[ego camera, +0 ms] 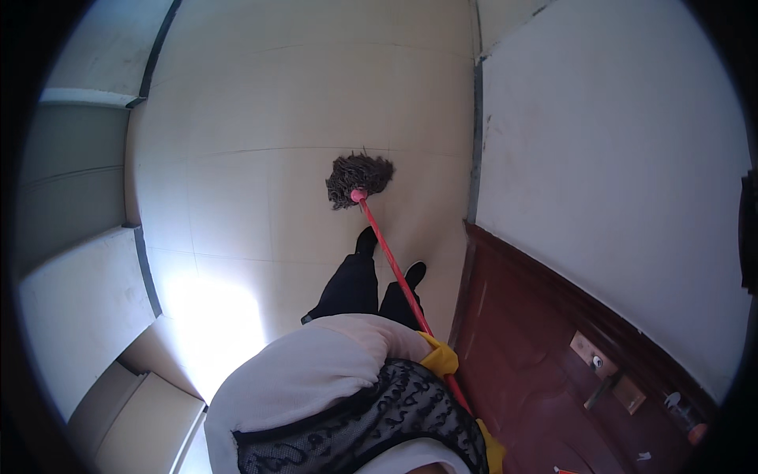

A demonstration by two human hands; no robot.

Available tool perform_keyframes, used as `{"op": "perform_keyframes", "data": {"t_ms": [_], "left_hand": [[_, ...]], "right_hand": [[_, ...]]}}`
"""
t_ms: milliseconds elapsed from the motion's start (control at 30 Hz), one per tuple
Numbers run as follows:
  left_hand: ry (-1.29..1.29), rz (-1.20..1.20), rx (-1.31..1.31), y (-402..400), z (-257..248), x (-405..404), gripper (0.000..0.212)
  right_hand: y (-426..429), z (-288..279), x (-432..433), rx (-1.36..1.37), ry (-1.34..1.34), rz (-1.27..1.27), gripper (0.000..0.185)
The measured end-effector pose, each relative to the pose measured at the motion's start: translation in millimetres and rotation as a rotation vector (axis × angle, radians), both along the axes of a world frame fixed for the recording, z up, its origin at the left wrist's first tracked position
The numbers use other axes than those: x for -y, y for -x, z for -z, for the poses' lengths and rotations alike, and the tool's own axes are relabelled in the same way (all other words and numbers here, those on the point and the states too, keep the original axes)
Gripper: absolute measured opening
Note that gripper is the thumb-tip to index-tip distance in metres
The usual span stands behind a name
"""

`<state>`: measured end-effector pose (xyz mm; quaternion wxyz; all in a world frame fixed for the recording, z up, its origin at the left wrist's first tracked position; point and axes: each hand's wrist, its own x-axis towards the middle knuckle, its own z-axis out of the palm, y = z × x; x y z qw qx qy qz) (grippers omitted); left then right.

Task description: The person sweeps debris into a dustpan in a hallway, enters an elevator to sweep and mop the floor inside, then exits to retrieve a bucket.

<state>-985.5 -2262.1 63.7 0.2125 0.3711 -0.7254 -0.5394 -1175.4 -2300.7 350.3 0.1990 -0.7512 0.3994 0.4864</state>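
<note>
A string mop's dark grey head [359, 178] lies spread on the pale tiled floor, ahead of two black shoes. Its red handle [394, 263] slants from a pink socket down to the right, passing over the feet. My left hand [439, 354], in a yellow glove, is closed around this handle, the white-sleeved arm reaching across the body. Farther up the handle, close to the torso, my right hand [492, 447] also wears a yellow glove; the handle runs into it, and the black lace of the clothing hides much of that hand.
A dark red door [515, 332] with a metal lever handle [601, 391] stands close at the right, beside a white wall [592, 160]. On the left are a grey doorway panel [74, 178], white wall sections and dark skirting. Bright light falls on the floor at lower left.
</note>
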Motion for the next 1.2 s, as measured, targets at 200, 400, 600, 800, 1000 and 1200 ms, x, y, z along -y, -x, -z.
{"op": "perform_keyframes", "data": {"t_ms": [200, 400, 600, 800, 1000, 1200], "left_hand": [[0.141, -0.467, 0.276, -107, 82, -34, 0.01], [0.004, -1.095, 1.013, -342, 128, -90, 0.01], [0.159, -1.224, 1.21, -458, 65, -118, 0.011], [0.496, -1.364, 0.697, -359, 109, -82, 0.008], [0.249, -0.833, 0.146, -270, 0, -31, 0.02], [-0.03, -0.784, 0.22, -354, 23, -8, 0.031]], "right_hand": [[-124, 90, 5, 0.329, 0.067, 0.233, 0.038], [-337, 259, -31, 0.663, -0.136, 0.03, 0.039], [-508, 308, -53, 0.715, -0.183, 0.072, 0.024], [-398, 234, 2, 0.66, -0.133, -0.218, 0.032], [-295, 105, 78, 0.195, 0.026, -0.332, 0.048], [-344, 68, 147, -0.056, 0.085, -0.536, 0.055]]}}
